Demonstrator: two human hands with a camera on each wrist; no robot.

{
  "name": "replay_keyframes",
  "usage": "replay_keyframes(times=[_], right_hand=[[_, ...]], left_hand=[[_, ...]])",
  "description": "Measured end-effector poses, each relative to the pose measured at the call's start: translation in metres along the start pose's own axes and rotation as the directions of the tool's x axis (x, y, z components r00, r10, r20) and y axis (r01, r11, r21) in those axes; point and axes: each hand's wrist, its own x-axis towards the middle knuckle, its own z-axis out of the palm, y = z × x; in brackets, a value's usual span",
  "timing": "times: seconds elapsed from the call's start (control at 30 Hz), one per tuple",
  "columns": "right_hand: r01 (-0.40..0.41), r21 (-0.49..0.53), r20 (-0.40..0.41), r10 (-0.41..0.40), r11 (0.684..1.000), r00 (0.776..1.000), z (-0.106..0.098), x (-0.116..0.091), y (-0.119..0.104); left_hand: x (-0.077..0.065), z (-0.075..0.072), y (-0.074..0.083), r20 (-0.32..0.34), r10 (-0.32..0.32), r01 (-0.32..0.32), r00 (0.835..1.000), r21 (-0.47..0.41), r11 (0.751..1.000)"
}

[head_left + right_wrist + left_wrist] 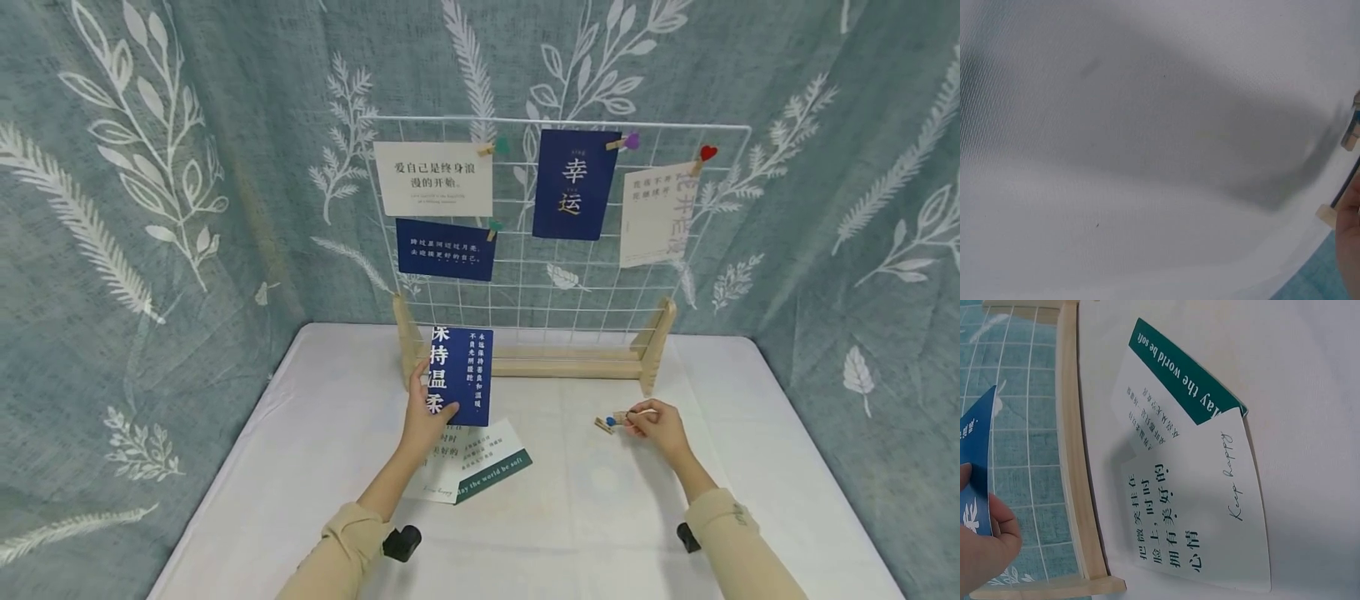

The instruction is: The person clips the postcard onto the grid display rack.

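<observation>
My left hand (426, 421) grips a dark blue card (471, 375) with white writing, thumb across its lower front and fingers at its left edge. The card is upright before the lower left of a white wire grid rack. In the left wrist view, part of the blue card (975, 456) shows in the hand (991, 544). At the right, my right hand (660, 427) pinches a small wooden clothespin (620, 417) at its fingertips. Beside it on the table lie another clothespin (602, 426) and a blue ornament (611, 422). The right wrist view shows only the hand's edge (1349, 231).
The wire grid (517, 287) stands on a wooden base (562, 367). Cards are clipped to it, among them a white card (433, 200) and a blue card (573, 217). A white card (1222, 550) overlaps a green-banded card (1179, 372) on the white table (570, 517).
</observation>
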Motion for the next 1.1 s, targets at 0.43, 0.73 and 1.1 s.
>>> replay_keyframes(times=[0.43, 0.73, 1.1], right_hand=[[0.058, -0.172, -0.031, -0.064, 0.983, 0.997, -0.002, 0.000, -0.010], [0.106, -0.131, 0.020, -0.104, 0.986, 0.994, 0.002, 0.004, -0.010], [0.182, -0.158, 0.026, -0.180, 0.971, 0.983, 0.009, 0.009, -0.026]], left_hand=[[0.010, -0.006, 0.001, 0.019, 0.003, -0.002, 1.000, -0.021, 1.000], [0.021, -0.009, 0.004, 0.045, -0.011, 0.011, 0.999, -0.010, 1.000], [0.033, 0.002, 0.012, 0.056, 0.050, -0.050, 0.997, -0.007, 0.999]])
